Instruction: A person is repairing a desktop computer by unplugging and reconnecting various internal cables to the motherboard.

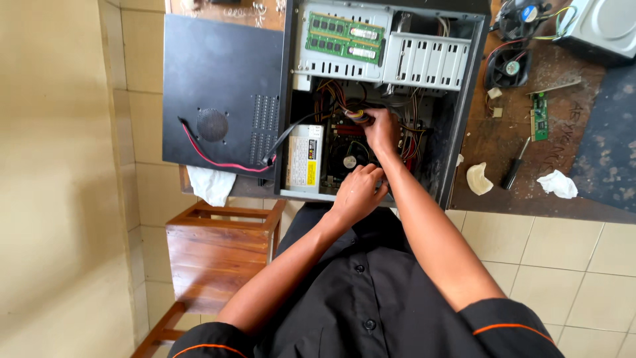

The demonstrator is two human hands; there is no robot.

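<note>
An open desktop computer case (464, 99) lies on a worn wooden table. My right hand (382, 129) reaches deep inside it and is closed around a bundle of coloured wires and a connector (356, 115) above the motherboard. My left hand (358, 192) rests at the case's near edge, fingers curled by the motherboard; whether it holds anything is hidden. Two green memory sticks (344, 38) lie on the drive cage. A power supply (305, 156) sits in the case's left part.
The black side panel (222, 73) lies left of the case with a red cable across it. Right of the case are two fans (509, 66), a green card (540, 116), a screwdriver (515, 166), tissue wads and a grey drive (606, 26). A wooden stool (212, 258) stands lower left.
</note>
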